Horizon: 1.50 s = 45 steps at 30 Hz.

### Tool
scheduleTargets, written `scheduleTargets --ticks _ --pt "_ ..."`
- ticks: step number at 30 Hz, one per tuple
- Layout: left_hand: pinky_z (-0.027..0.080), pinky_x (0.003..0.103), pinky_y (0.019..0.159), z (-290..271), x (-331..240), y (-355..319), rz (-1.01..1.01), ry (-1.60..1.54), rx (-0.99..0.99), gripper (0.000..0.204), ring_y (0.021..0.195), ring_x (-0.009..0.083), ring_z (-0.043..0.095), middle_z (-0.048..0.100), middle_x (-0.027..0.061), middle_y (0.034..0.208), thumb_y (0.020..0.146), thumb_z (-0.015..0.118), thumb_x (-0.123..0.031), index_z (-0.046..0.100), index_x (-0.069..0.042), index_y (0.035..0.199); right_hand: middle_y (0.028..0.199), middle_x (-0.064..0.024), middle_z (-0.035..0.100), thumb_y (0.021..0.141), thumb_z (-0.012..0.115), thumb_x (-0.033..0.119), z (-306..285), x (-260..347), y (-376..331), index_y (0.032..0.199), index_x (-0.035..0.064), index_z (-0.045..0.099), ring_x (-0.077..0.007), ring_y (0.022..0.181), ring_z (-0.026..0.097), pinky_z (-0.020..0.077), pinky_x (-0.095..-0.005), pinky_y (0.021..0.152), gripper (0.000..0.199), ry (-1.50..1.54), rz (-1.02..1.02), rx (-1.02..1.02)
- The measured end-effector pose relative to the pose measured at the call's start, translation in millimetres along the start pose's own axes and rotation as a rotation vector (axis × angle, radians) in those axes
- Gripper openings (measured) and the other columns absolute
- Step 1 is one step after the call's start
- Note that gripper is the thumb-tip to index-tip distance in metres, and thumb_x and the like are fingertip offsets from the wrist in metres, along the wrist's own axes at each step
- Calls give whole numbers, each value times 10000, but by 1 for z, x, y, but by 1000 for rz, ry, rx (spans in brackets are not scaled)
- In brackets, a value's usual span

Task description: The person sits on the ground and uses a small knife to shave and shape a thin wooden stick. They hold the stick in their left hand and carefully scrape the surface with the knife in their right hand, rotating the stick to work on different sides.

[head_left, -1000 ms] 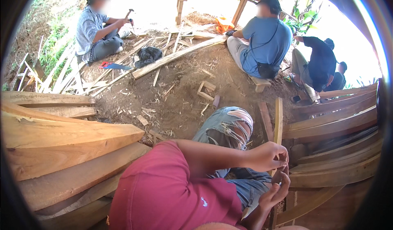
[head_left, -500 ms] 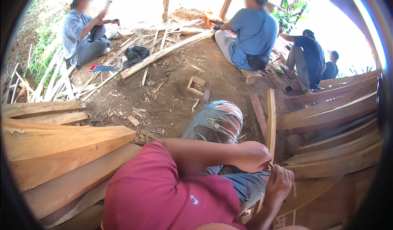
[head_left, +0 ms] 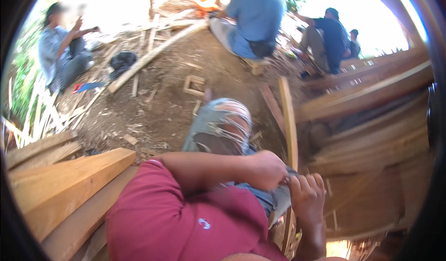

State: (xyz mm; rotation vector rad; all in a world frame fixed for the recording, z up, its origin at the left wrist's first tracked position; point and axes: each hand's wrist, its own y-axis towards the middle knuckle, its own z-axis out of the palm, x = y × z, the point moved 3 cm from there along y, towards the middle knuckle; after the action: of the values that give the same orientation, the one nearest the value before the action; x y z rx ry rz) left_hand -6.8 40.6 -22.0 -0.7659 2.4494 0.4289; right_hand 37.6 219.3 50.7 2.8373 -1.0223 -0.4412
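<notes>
Wooden slat (head_left: 289, 126), upright beside torn-jeans knee (head_left: 223, 126): right hand (head_left: 307, 197) curled closed around its lower part; left hand (head_left: 265, 170) fisted just beside, contents indiscernible.

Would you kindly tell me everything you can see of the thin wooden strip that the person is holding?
The wooden strip is a long, narrow slat of pale, yellowish raw wood, slightly bowed in the fisheye view. It stands nearly upright beside the person's knee in torn jeans, its top end free against the dirt ground. Both hands meet it low down: the right hand wraps around it, and the left hand reaches across beside it. Below the hands its lower part continues down, partly hidden.
</notes>
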Motion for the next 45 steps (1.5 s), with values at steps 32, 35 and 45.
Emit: scheduleTargets --ticks 32,35,45 --pt "516 362 671 -34 2 -12 -217 -773 10 305 690 206 684 711 85 772 1185 532 -229 732 1 1202 1255 -85 840 1129 703 285 -49 -141 -145 1281 161 824 -279 1133 808 653 -431 927 231 -371 747 -538" --pt "491 286 648 -21 12 -2 -280 -1207 95 344 690 104 636 694 28 773 1212 495 -256 667 9 1346 1226 -122 826 1107 733 187 -1 -90 -105 1259 54 810 -319 1156 788 641 -428 957 216 78 589 -893" --pt "491 290 583 -11 27 1 -399 -1624 54 215 686 154 664 676 73 785 1160 565 -224 668 -52 1235 1068 -88 750 863 912 112 21 -37 -29 1174 68 816 -324 986 712 560 -447 865 329 190 427 -758"
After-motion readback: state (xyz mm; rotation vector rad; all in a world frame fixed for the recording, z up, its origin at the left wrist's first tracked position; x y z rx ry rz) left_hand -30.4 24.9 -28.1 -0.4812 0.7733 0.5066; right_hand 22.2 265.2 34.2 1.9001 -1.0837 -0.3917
